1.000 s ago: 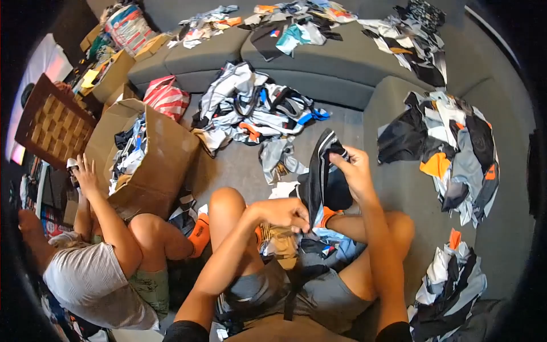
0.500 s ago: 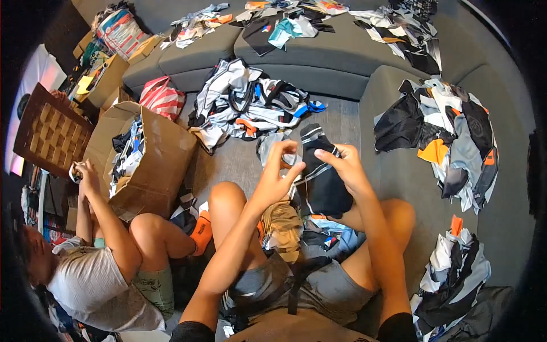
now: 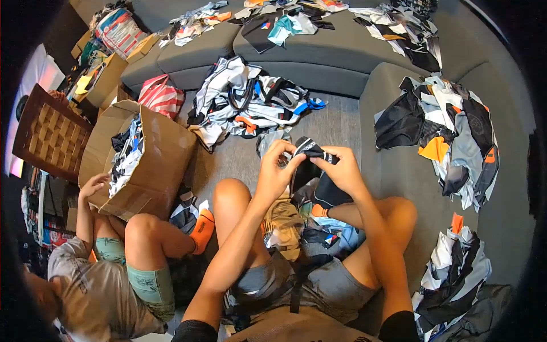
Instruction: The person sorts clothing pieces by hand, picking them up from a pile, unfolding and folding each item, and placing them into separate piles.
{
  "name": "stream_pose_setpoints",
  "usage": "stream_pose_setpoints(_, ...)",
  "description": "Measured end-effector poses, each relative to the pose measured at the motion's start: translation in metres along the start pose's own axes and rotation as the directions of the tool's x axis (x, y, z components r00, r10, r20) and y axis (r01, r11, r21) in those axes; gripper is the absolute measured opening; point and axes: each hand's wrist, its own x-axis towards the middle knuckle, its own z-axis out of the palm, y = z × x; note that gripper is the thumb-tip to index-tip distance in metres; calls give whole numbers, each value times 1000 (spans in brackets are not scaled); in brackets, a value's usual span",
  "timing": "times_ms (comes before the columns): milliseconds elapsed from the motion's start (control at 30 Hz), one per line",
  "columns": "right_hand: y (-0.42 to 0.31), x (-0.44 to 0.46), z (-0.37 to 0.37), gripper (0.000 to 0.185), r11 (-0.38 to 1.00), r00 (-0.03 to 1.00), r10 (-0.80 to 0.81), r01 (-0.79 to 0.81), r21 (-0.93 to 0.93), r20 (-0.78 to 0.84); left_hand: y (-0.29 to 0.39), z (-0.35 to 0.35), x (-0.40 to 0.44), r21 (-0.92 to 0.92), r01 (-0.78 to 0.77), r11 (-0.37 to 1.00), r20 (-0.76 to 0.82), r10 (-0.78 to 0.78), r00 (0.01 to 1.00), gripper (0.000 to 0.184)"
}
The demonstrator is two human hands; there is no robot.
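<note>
In front of my knees I hold a black garment with white-striped edging [image 3: 310,147]; its exact kind is unclear. My left hand [image 3: 279,164] pinches the edging between thumb and fingers on one side. On the other side, my right hand [image 3: 343,170] has thumb and fingers closed on the same band. Dark fabric [image 3: 331,192] hangs below the hands, partly hidden by them. Between my legs lies a tan and brown cloth [image 3: 283,221], with light blue cloth [image 3: 343,233] beside it.
A cardboard box [image 3: 162,159] of clothes stands at the left, beside a seated person [image 3: 102,279]. Ahead on the floor is a garment pile [image 3: 245,102]. More heaps cover the grey sofa [image 3: 307,74], including one at the right [image 3: 456,137].
My left hand has closed on the garment's striped edge, which is now bunched between both hands. The other person's hand has come down from the wooden lattice panel to beside the box.
</note>
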Motion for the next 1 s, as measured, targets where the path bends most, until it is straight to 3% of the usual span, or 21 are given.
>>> stream_pose_setpoints(133,-4,0,4,20,979,996,36,-52,-198,-85,6,0,-3,-185,218,958,58,-211,976,10)
stream_pose_setpoints(333,-4,1,3,23,986,998,52,-59,-158,-46,9,8,-2,-445,183,877,52,-178,983,7)
stream_pose_setpoints(467,-3,-4,6,15,943,986,8,-63,327,168,-5,7,-5,-550,161,819,-13,-201,980,6)
stream_pose_setpoints(500,-4,-4,5,15,943,986,9,-64,328,169,-6,6,-4,-550,162,819,-13,-202,979,6)
stream_pose_setpoints(633,-8,-3,-2,11,855,937,95,-249,454,335,-7,0,0,-785,127,607,2,-203,979,9)
stream_pose_setpoints(833,4,-3,5,11,890,954,121,-227,395,276,20,2,-1,-792,236,563,106,-253,962,11)
stream_pose_setpoints(1000,1,-3,10,12,882,970,128,-207,423,207,2,-5,-3,-779,262,570,185,-190,964,12)
